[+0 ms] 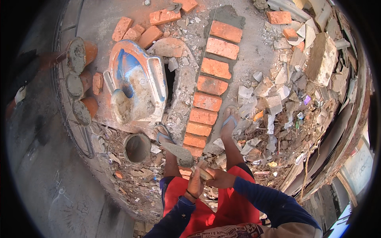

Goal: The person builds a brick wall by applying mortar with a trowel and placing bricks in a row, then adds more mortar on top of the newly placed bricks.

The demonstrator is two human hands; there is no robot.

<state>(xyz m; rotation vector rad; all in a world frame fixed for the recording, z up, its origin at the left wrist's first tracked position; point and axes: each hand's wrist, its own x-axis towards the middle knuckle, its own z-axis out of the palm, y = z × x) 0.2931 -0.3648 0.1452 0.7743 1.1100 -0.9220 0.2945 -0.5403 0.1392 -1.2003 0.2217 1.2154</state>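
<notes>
Close in front of my body, my right hand (pixel 221 178) is closed around the wooden handle (pixel 204 173) of a trowel. My left hand (pixel 194 185) is at the same handle, with its fingers bent against it. Grey mortar coats the trowel blade (pixel 177 153), which points away to the left over the near end of a brick row. That row of orange bricks (pixel 212 85) runs away from me between my feet, each lying crosswise in wet grey mortar (pixel 227 16). A thin string (pixel 197 81) is stretched along its left side.
Left of the row lies a worn blue-and-white basin (pixel 137 85) shaped like a squat toilet, beside a dark hole (pixel 170 85). Loose bricks (pixel 151 36) lie beyond it. Several mortar-filled orange buckets (pixel 88 81) and a grey cylinder (pixel 137 147) stand left. Rubble (pixel 274 103) covers the right.
</notes>
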